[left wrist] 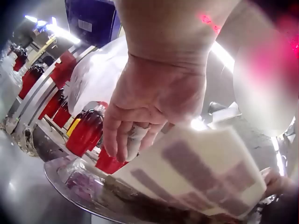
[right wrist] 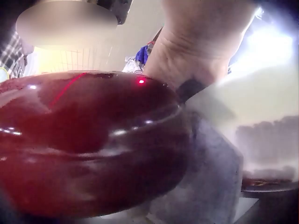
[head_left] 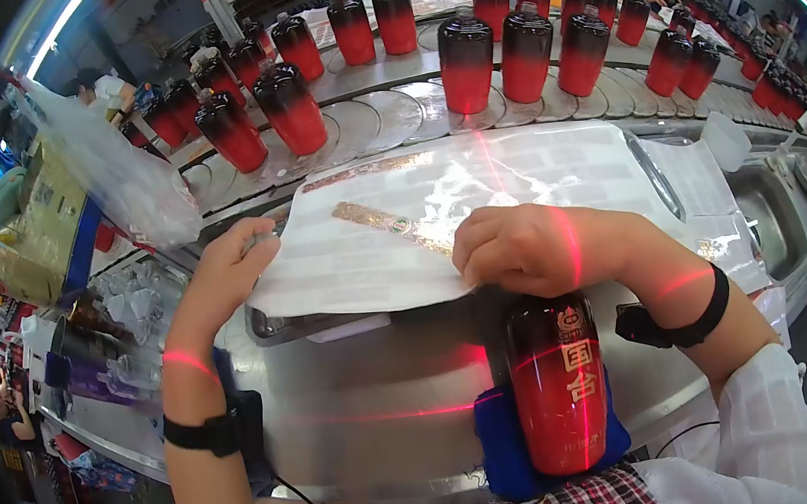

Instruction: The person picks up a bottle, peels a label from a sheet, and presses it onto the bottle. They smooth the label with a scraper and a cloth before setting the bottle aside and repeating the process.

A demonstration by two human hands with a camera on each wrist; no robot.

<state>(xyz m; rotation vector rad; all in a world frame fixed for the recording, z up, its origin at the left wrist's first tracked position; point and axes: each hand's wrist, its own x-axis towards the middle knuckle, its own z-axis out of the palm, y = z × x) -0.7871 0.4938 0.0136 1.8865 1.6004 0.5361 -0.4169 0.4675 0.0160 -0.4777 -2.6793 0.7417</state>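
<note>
My left hand [head_left: 233, 273] holds the left edge of a white label backing sheet [head_left: 356, 273]. A white wrap covers one finger [left wrist: 135, 140] in the left wrist view. My right hand [head_left: 524, 245] is curled over the sheet's near edge, pinching the right end of a gold label strip [head_left: 374, 217]. That strip slants across the sheet, and another gold strip [head_left: 368, 170] lies along the far edge; the right fingertips are partly hidden. Just below the right hand, a red-and-black bottle [head_left: 557, 394] with gold characters lies on a blue cloth [head_left: 499, 442].
A metal tray [head_left: 277, 326] shows beneath the sheet. Behind it, a conveyor [head_left: 377, 119] carries several red-and-black bottles [head_left: 468, 63]. A clear plastic bag [head_left: 127, 175] hangs at left; a sink [head_left: 771, 207] is at right. Red laser lines cross the bench.
</note>
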